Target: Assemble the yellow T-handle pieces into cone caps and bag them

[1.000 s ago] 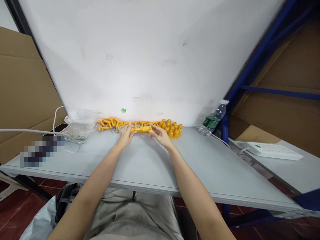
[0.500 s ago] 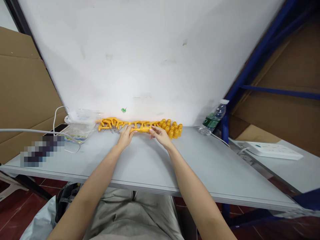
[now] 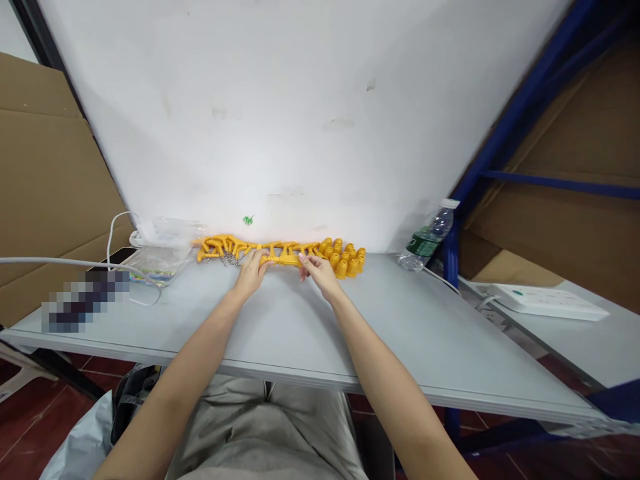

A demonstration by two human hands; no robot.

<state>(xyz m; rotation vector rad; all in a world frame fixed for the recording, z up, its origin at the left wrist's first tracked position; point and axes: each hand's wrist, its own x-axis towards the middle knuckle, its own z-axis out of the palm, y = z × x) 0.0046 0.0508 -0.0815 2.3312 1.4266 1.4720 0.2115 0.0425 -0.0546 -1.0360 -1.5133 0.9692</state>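
While both forearms reach forward over the grey table (image 3: 300,327), the two hands meet at a yellow piece (image 3: 289,259), which lies sideways between them, near the white panel (image 3: 310,120). The left hand (image 3: 251,272) has its fingers closed around the left end of this piece. The right hand (image 3: 323,273) pinches the right end between thumb and forefinger; how its other fingers are bent, I cannot tell well. Just behind, a row of yellow branched parts (image 3: 220,245) stretches along the foot of the panel, and small metal bits (image 3: 231,261) lie near the left hand. Just beside the right hand stands a group of yellow cone-like caps (image 3: 353,267). Farther to the right, a clear bottle (image 3: 425,243) with green label leans, well apart from the hands.
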